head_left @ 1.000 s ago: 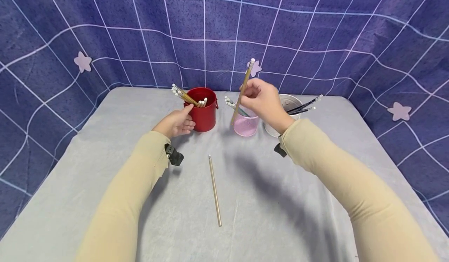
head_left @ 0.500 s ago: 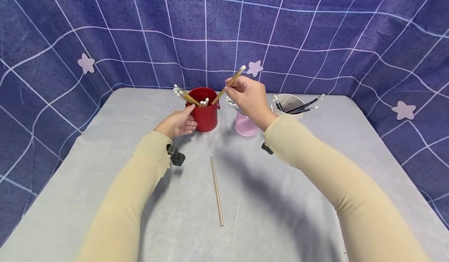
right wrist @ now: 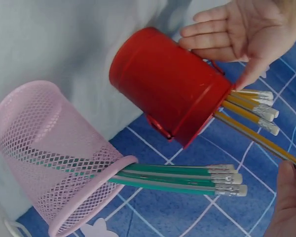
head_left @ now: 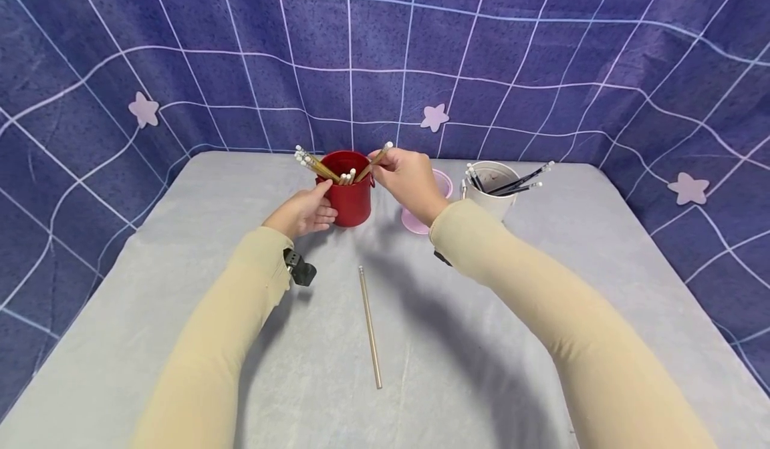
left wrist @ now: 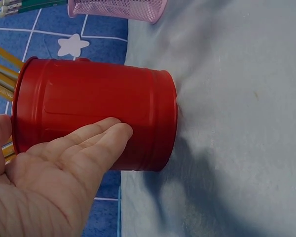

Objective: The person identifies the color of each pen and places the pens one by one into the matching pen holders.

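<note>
My right hand (head_left: 412,182) pinches a yellow pencil (right wrist: 256,137) near its eraser end. The pencil slants over the right rim of a red bucket (head_left: 351,205), its lower end hidden inside. Against the bucket's left side rests my left hand (left wrist: 64,170), fingers straight along the wall and thumb at the rim. Several yellow pencils (right wrist: 251,106) lean out of the bucket's left side, erasers up; a few short white ends (head_left: 347,178) show at its front. A gold-coloured pencil (head_left: 369,329) lies alone on the table, below both hands.
Right of the bucket stands a pink mesh cup (right wrist: 54,148) holding several green pencils (right wrist: 177,178), partly behind my right hand. Farther right, a white bucket (head_left: 488,199) holds several dark pencils (head_left: 522,184). A blue gridded curtain (head_left: 385,48) hangs behind the grey table (head_left: 240,369).
My right hand has moved left and down from above the pink cup to the red bucket, bringing the yellow pencil over its rim. The left hand stays on the bucket.
</note>
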Demonstrator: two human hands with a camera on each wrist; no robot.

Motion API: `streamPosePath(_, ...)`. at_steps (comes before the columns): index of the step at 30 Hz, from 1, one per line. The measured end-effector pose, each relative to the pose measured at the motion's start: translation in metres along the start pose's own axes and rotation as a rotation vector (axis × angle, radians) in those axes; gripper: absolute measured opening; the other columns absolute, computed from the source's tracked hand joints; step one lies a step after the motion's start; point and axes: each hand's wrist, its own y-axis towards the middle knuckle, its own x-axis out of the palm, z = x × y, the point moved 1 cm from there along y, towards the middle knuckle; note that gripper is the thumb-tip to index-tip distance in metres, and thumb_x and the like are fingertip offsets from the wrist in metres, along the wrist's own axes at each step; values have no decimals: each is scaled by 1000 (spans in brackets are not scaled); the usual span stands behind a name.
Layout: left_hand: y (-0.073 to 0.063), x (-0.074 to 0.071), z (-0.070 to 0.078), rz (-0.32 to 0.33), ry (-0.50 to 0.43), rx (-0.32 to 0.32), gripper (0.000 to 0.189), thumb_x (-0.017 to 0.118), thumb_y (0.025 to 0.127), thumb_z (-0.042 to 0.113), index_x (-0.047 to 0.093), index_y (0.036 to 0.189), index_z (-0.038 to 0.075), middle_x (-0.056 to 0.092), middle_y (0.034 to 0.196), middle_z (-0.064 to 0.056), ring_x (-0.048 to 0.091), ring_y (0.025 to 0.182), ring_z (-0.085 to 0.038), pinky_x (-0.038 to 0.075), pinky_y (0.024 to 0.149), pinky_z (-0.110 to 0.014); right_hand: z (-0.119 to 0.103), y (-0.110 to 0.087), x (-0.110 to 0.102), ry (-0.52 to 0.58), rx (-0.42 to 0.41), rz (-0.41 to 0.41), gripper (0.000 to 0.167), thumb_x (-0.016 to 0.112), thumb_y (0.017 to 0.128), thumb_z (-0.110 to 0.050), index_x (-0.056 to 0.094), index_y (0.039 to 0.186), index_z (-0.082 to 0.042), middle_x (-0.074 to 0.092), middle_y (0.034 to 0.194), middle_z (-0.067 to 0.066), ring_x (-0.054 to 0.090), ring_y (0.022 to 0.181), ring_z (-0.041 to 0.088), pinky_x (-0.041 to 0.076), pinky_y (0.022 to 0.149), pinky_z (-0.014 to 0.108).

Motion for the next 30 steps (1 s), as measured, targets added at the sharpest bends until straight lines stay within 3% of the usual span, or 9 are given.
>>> streamPosePath(4, 1, 0, 0, -6, 0, 5, 77, 24, 102, 47, 7, 147, -13, 23, 150, -30, 26, 139, -36, 24, 113, -41, 1, 4, 3, -39, 5, -14, 20, 61, 88, -7, 74, 103, -2, 72, 101, 6, 66, 89, 17, 48, 72, 23)
streamPosePath(12, 2, 0, -1, 1, 3, 13, 76, 25, 102, 46, 7, 146, -14, 25, 149, -30, 27, 139, -36, 24, 112, -41, -3, 8, 8, -68, 75, -83, 18, 61, 88, -9, 74, 99, -3, 72, 82, 6, 56, 70, 15, 41, 60, 21)
streamPosePath(21, 2, 1, -1, 17, 1, 12, 76, 27, 102, 47, 10, 146, -13, 26, 150, -29, 28, 139, -36, 25, 112, -42, 0, 8, 13, -128, 113, -102, 19, 62, 88, -10, 74, 102, -3, 73, 90, 6, 57, 76, 17, 43, 65, 22)
streamPosePath(30, 2, 0, -1, 26, -5, 9, 77, 28, 102, 46, 10, 147, -13, 26, 150, -29, 27, 139, -35, 24, 112, -42, 8, 2, 15, -71, 143, -133, 26, 61, 88, -7, 70, 111, 1, 72, 101, 11, 66, 89, 19, 50, 75, 25)
